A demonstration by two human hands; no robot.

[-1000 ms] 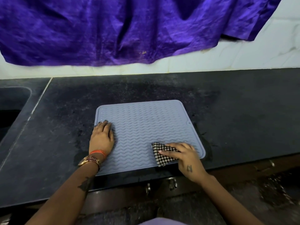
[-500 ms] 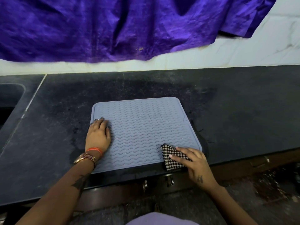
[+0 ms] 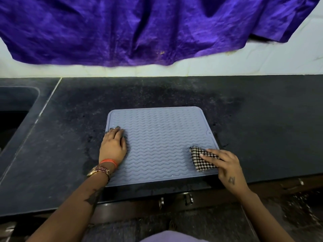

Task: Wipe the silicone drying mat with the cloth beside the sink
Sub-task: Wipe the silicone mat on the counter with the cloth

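While the dark speckled stone countertop [image 3: 262,128] carries everything, note the damp-looking patches around the task's thing: the grey-blue square silicone drying mat with wavy ridges [image 3: 160,137], lying flat near the counter's front edge, well right of the dark recessed sink [image 3: 15,110]. Your left hand [image 3: 113,145] lies flat, fingers straight, pressing the mat's left edge; use that pressure so the mat cannot slide. Your right hand [image 3: 225,165] holds down the folded black-and-white checked cloth [image 3: 201,159] at the mat's near right corner, fingers laid over it; whether the thumb pinches it, cannot tell. Run strokes along the ridges, overlapping. Work from the corner toward the anchoring hand, then shift it.
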